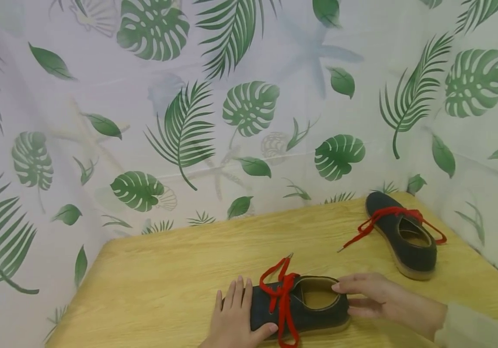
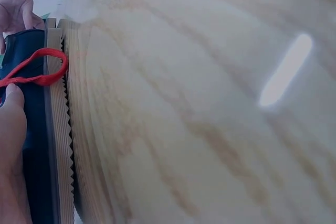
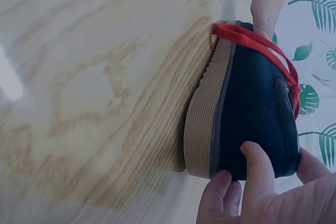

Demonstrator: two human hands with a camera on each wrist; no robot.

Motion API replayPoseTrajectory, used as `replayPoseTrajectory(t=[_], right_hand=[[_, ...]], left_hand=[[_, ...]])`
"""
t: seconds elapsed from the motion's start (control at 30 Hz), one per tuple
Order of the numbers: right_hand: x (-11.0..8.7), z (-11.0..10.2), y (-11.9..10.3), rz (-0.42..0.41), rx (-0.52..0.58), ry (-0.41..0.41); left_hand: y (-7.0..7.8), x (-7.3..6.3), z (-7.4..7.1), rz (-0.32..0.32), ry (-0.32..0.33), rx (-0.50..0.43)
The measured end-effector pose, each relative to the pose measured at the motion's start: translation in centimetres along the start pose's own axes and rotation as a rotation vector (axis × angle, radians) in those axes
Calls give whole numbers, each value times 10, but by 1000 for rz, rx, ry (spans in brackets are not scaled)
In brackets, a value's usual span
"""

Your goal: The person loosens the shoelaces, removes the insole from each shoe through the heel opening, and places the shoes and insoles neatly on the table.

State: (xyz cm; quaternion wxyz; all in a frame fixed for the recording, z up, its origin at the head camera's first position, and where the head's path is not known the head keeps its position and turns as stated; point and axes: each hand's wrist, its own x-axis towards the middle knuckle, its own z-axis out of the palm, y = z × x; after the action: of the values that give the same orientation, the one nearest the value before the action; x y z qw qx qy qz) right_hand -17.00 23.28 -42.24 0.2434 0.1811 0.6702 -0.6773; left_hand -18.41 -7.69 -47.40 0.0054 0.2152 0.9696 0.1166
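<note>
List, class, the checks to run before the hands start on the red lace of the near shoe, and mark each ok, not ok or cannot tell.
1. Near shoe flat on the table: ok.
2. Left hand steadies the toe: ok.
3. Right hand holds the heel: ok.
4. Red lace within reach, untangled: cannot tell.
5. Far shoe lies apart from the hands: ok.

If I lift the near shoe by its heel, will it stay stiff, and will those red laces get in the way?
The near shoe probably keeps its shape: the ribbed sole looks thick and flat. The dark upper looks soft, so the heel may give a little under the right hand. The red laces hang in loose loops, so they will likely dangle and could snag.
</note>
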Motion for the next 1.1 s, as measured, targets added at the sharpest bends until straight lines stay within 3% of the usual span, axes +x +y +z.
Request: replayPoseTrajectory(t=[0.3, 0.43, 0.53, 0.63, 0.73, 0.8, 0.87, 0.97, 1.1], right_hand=[[-1, 7, 5, -4, -1, -7], [-1, 8, 3, -8, -14, -11], [-1, 8, 2, -10, -22, -12], [-1, 8, 2, -4, -12, -10], [-2, 8, 3, 1, -6, -22], [-2, 8, 3, 3, -1, -18], [-1, 8, 3, 2, -2, -17], [-1, 7, 2, 4, 4, -10], [-1, 7, 2, 10, 4, -10]], left_hand=[[-6, -7, -2, -46, -53, -7], [-11, -6, -6, -18, -65, -33], [-14, -5, -13, 12, -65, -116], [-10, -5, -24, -54, -3, -409], [-1, -7, -37, -172, 107, -838], [1, -6, -45, -243, 141, -1108], [0, -5, -51, -309, 96, -1350], [-7, -2, -54, -408, -52, -1658], [-15, -1, -53, -547, -203, -1894]])
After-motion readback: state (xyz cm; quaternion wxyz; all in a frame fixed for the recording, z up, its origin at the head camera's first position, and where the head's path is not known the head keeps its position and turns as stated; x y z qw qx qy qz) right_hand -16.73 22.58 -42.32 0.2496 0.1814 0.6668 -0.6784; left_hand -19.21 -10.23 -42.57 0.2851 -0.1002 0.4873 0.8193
